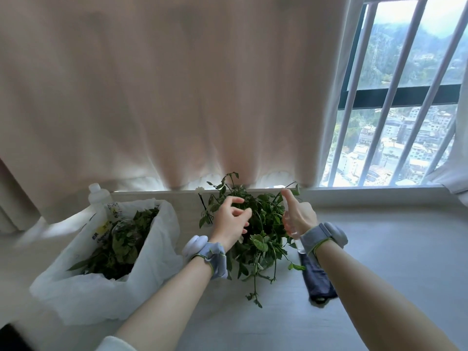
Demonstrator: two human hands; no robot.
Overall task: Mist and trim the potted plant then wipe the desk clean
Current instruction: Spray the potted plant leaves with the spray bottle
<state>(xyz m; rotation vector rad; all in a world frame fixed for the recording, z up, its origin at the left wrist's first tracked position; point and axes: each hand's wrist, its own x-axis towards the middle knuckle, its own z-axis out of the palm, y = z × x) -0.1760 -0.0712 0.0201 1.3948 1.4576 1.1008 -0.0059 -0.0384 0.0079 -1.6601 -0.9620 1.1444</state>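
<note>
The potted plant (263,224), a leafy green trailing plant, stands on the white desk (379,262) near the window sill. My left hand (231,221) hovers over its left side, fingers spread and touching the leaves, holding nothing. My right hand (298,216) grips a clear spray bottle (291,224) at the plant's right side, index finger raised on top. A dark folded cloth (317,277) lies on the desk under my right wrist.
A white plastic bag (106,287) full of cut leaves sits at the left. A white bottle (97,198) stands behind it. A beige curtain (177,97) hangs behind the desk; a barred window (405,110) is at the right.
</note>
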